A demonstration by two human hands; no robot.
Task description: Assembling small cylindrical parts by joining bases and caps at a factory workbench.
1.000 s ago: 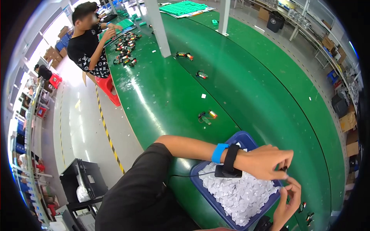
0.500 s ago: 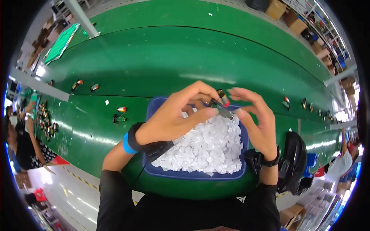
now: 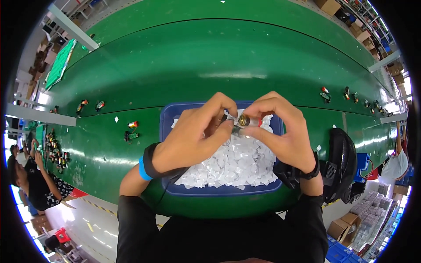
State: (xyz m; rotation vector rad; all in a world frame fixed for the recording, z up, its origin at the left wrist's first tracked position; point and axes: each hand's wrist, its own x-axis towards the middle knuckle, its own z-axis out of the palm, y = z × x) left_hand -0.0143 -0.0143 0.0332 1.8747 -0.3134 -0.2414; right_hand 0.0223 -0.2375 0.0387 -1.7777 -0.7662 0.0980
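Note:
Above a blue plastic bin filled with small white paper pieces, both my hands are closed on one small electronic assembly. My right hand pinches its cylinder, which has a brass-coloured end and a red band. With thumb and fingertips, my left hand grips the small circuit board joined to it. Fingers cover much of the board. A similar cylinder with a green board lies on the green table, left of the bin.
More such assemblies are heaped at the far left near a seated person. Others lie along the right side of the table. A black bag stands right of the bin, beside a blue container.
My right hand has moved left and closed on the cylinder, its fingers apart before. The cylinder has shifted down and left, now lying nearly level. The view has shifted slightly.

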